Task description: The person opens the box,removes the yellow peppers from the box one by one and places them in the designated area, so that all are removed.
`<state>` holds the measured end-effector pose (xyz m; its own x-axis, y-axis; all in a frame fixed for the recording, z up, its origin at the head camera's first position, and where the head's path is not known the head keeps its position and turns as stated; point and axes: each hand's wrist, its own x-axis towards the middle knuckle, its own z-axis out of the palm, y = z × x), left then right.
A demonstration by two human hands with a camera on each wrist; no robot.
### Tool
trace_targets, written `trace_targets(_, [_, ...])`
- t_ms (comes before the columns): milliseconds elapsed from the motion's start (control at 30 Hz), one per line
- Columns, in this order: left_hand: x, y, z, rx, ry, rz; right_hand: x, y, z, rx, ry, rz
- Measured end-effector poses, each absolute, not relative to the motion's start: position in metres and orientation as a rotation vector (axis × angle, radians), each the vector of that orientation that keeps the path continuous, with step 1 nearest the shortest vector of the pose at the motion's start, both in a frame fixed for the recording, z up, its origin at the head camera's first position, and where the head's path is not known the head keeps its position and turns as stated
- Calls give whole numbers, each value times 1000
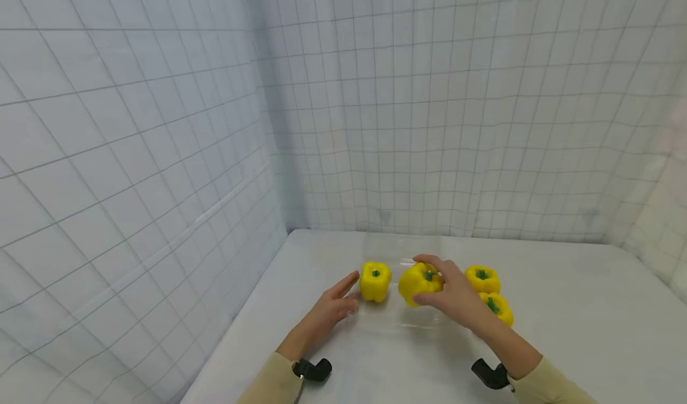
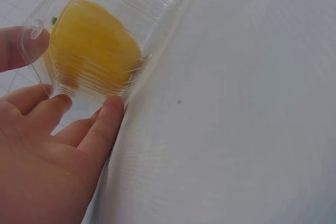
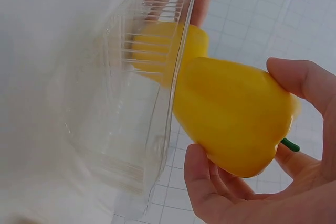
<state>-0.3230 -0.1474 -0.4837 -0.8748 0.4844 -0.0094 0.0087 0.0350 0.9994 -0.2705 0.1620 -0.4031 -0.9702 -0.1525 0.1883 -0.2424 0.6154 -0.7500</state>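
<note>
In the head view my right hand (image 1: 455, 290) grips a yellow bell pepper (image 1: 415, 283) between thumb and fingers, its green stem toward the palm. This pepper (image 3: 236, 114) is over the right part of a clear plastic container (image 3: 118, 145), near its rim in the right wrist view. Another yellow bell pepper (image 1: 374, 286) sits upright in the container's left part. Beside that end, my left hand (image 1: 328, 311) touches the container (image 2: 134, 3) with loosely spread fingers. In the left wrist view its fingertips (image 2: 110, 109) lie along the container's wall near the table.
Two more yellow bell peppers stand on the white table (image 1: 563, 308) right of the container: a rear one (image 1: 482, 280) and a front one (image 1: 499, 310) partly behind my right hand. Grid-patterned white sheets (image 1: 408, 123) enclose the table at the back and sides.
</note>
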Motion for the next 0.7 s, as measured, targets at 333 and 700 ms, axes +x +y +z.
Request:
trace_targets(333, [-325, -146, -484, 499, 1968, 1909, -262, 180, -395, 374, -2656, 1206])
trace_targets(700, [-326, -146, -486, 467, 1961, 1912, -256, 197, -388, 370, -2628, 1143])
